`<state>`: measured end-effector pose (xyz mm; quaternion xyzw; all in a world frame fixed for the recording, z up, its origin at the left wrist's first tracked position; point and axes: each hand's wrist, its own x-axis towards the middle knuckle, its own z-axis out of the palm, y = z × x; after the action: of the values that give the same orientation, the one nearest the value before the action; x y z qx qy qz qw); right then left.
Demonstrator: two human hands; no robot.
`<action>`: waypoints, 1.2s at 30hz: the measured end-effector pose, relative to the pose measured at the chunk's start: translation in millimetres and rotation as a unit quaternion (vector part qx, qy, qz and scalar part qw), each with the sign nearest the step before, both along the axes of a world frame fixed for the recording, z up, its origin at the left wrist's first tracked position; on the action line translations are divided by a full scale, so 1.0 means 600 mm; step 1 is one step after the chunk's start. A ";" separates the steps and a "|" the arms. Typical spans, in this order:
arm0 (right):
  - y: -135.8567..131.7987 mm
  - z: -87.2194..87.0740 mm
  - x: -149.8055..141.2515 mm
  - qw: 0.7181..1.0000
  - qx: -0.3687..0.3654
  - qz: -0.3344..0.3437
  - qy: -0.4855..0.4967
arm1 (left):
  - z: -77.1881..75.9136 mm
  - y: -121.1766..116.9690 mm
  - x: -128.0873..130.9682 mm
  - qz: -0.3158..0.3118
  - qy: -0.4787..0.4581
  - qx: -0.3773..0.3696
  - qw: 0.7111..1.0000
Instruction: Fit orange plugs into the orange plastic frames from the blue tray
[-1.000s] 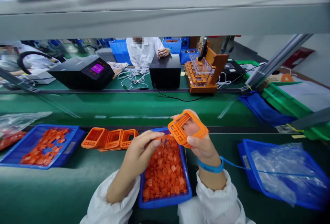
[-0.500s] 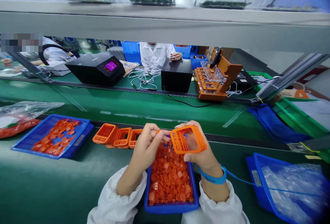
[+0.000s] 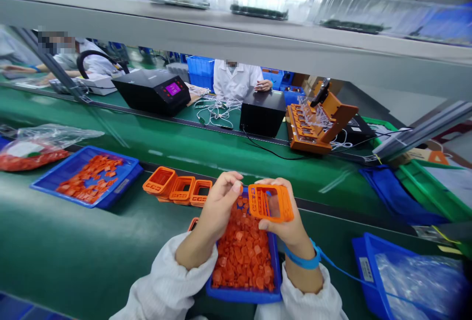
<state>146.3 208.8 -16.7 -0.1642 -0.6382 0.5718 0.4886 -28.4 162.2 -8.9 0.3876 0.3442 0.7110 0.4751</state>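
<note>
In the head view, my right hand (image 3: 285,234) grips a stack of orange plastic frames (image 3: 286,205), thumb below and fingers over the top. Left of it, my left hand (image 3: 221,207) is closed in a pinch, with a bit of a small orange plastic piece (image 3: 241,189) showing at the fingertips. A narrow gap separates these fingertips from the frames. Beneath both hands stands a blue bin (image 3: 246,296) full of small orange plastic pieces (image 3: 245,256). Another orange frame (image 3: 192,223) shows partly behind my left wrist.
Stacked orange frames (image 3: 181,189) stand left of my hands, beside a blue tray (image 3: 121,189) of orange parts. A plastic bag (image 3: 33,150) lies farther left. At right is a blue bin (image 3: 363,271) with clear bags. A co-worker (image 3: 236,80) sits opposite, behind black boxes (image 3: 262,112).
The view has tilted and shifted slightly. My left fingertips have drawn back from the frames and curled in. The right hand still holds the stack, now turned a little.
</note>
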 end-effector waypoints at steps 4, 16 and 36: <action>0.001 -0.005 -0.006 0.999 0.049 -0.005 -0.020 | 0.005 -0.002 0.028 -0.144 -0.208 -0.060 0.966; 0.017 -0.023 -0.018 0.968 0.237 -0.059 -0.054 | 0.000 0.005 0.014 -0.118 -0.170 -0.098 0.973; 0.023 -0.007 -0.005 0.925 0.357 -0.103 -0.075 | -0.006 0.018 -0.011 -0.139 -0.225 -0.094 0.960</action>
<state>143.0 222.4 -21.1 -0.0858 -0.8145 0.2387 0.5218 -34.9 173.0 -12.2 0.2151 0.2359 0.6713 0.6689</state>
